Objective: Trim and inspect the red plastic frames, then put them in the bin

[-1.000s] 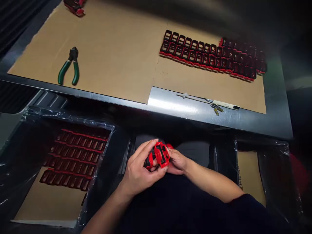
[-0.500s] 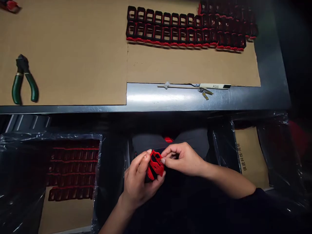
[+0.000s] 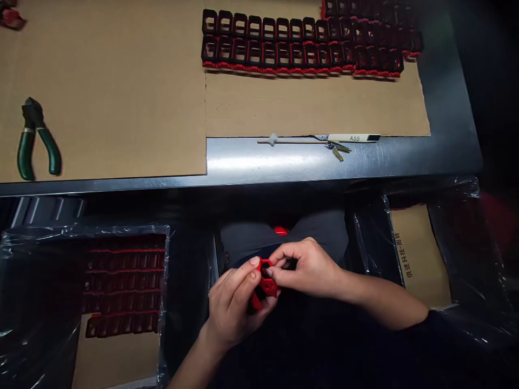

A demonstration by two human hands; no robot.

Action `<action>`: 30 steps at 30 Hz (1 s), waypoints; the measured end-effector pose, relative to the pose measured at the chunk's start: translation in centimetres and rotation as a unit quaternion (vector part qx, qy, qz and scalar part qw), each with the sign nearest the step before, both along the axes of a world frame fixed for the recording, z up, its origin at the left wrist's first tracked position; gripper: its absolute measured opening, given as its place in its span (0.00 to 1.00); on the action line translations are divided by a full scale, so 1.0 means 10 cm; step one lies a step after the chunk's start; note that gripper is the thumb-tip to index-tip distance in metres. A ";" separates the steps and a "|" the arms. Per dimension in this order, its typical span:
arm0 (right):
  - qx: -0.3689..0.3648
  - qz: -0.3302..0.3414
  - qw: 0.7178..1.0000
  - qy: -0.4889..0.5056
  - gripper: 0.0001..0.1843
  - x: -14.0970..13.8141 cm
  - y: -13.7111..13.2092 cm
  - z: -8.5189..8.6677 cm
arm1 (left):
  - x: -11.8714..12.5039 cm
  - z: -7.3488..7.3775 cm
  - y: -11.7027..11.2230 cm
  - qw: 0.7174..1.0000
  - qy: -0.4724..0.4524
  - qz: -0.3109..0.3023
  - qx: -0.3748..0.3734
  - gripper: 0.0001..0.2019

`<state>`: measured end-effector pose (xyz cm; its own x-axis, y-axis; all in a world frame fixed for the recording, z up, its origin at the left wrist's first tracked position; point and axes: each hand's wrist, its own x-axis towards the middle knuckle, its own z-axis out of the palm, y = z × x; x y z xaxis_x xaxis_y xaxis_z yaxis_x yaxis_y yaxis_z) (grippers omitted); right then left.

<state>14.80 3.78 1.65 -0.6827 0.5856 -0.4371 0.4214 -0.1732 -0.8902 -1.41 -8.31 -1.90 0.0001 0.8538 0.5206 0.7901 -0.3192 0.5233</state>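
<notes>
Over my lap, my left hand (image 3: 235, 300) is wrapped round a red-and-black plastic housing (image 3: 268, 286), its thumb and fingers along the sides. The housing is tilted, with a dark opening facing up and to the right. At its upper right edge, my right hand (image 3: 306, 270) has thumb and forefinger pinched together against the opening. Whatever is between those fingertips, if anything, is too small or hidden to make out. Both hands are below the front edge of the table.
Rows of similar housings (image 3: 275, 54) stand on cardboard (image 3: 316, 108) at the back. Green-handled cutting pliers (image 3: 38, 140) lie at left. A thin stick (image 3: 292, 142), a pen-like tool marked A55 (image 3: 352, 138) and small metal pieces lie near the edge. Plastic-lined boxes (image 3: 164, 281) flank my lap.
The housing has turned in my left hand, showing its opening more. My right fingertips have stayed at its edge. The camera view has shifted slightly, moving the table items left.
</notes>
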 end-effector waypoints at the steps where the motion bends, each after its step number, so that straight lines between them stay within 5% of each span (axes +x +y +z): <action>1: 0.002 0.002 1.000 0.000 0.06 0.00 0.00 0.01 | 0.00 0.00 0.00 1.000 0.000 -0.005 0.002 0.28; 30: -0.095 0.038 0.994 0.025 0.09 0.12 0.02 0.10 | 0.01 0.09 -0.05 0.999 0.023 -0.028 0.009 0.29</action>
<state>15.97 4.00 2.68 -0.7461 0.4415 -0.4984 0.3952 -0.3088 -0.8651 -1.32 -8.77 -0.97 0.0718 0.8418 0.5349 0.7939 -0.3729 0.4803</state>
